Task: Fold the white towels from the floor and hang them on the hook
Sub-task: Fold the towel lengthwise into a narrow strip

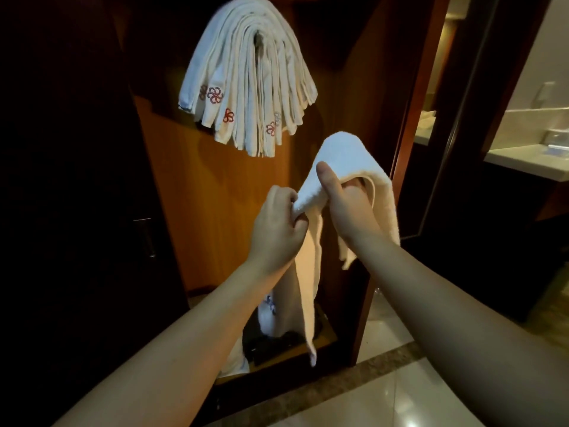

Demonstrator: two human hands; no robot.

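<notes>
Below the hung towels point(246, 78), both hands grip a white towel point(345, 155).

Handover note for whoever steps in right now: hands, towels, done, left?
Left hand: pinches a corner of the towel.
Right hand: grips the same towel, draped over it; one end trails toward the floor.
Done: a bundle of hung towels on the wardrobe wall above; the hook itself is hidden.
Left: finish folding this towel and hang it. More white cloth lies at the wardrobe bottom.
</notes>
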